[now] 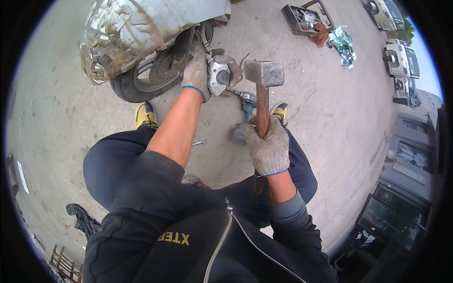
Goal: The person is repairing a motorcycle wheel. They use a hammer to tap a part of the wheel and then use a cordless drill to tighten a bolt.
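Observation:
My right hand (268,147), in a grey knitted glove with a blue cuff edge, is closed round the wooden handle of a sledgehammer (264,74). Its block-shaped steel head points up and away from me. My left hand (195,75), gloved alike, reaches to the dirty metal parts beside a tyre (130,87). Its fingertips are hidden among those parts, so their grip cannot be made out. Right of that hand is a silver brake caliper (219,78). Below the caliper, a blue-and-black cordless power tool (248,104) with a long shaft stands on the ground.
A vehicle's white body end (141,28), wrapped in torn plastic, hangs over the tyre. A small wrench (199,142) lies between my feet. Farther right stand an open toolbox (302,21), an orange rag (319,37) and crumpled green foil (343,45). Parked vehicles (401,59) line the right.

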The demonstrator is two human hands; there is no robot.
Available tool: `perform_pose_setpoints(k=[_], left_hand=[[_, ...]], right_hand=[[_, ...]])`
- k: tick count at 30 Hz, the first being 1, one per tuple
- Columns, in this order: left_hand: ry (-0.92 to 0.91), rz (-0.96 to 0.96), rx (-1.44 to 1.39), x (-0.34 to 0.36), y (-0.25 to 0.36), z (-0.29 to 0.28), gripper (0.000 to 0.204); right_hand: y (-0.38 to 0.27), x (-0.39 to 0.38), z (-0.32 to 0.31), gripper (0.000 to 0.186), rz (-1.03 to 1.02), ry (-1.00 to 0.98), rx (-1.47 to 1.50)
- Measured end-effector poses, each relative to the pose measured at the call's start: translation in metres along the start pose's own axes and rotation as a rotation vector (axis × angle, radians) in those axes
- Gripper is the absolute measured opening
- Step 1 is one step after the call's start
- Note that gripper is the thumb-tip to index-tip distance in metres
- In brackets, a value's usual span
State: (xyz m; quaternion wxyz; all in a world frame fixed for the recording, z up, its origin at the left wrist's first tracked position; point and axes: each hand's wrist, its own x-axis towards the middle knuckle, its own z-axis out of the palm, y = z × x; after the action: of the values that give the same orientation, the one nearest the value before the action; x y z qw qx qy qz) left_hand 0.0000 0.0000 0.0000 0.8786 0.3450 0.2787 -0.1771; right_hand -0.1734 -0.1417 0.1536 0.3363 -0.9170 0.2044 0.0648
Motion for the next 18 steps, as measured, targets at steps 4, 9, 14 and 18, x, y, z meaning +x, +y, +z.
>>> perform_pose_setpoints(k=[4,9,14,18], left_hand=[[-0.056,-0.015,-0.018,-0.008,0.009,0.000,0.054],[-0.093,-0.037,-0.003,-0.033,0.020,-0.007,0.043],[-0.304,-0.165,-0.158,-0.063,0.038,-0.039,0.040],[-0.355,-0.151,0.210,-0.072,0.053,-0.047,0.045]], right_hand=[[-0.026,0.011,-0.021,0.023,-0.115,0.162,0.168],[-0.025,0.027,0.006,0.023,-0.209,0.102,0.084],[-0.008,0.032,0.043,0.025,-0.150,0.000,0.170],[0.003,0.038,0.057,0.025,-0.122,-0.012,0.227]])
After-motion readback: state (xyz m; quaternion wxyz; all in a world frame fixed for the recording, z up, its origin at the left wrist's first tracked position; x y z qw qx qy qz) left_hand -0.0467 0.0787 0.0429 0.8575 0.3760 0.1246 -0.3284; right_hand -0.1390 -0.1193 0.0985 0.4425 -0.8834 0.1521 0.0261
